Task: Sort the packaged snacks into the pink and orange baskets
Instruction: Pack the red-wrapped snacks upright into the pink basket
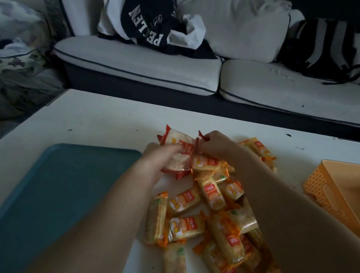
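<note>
Picking red packets out of the mixed heap looks to be the step in hand. The left hand [160, 156] curls its fingers round a red-edged clear plastic packet of pale round crackers [179, 145]. Its long axis runs away from the person, and its crimped far end leans slightly left. Just beside it, the right hand [215, 144] pinches the crimped corner of a second red packet [200, 136]. The rest is hidden, so I cannot tell its axis.

The heap of yellow-and-orange wrapped cracker bars [208, 210] lies on the white desk [108, 123], nearer the person than both hands and between the forearms. The bars point every way. An orange perforated plastic basket [335, 194] stands well right of the right hand; no pink basket is in view.

Next, I judge, each held packet needs carrying clear of the heap to its basket without dragging bars along.
</note>
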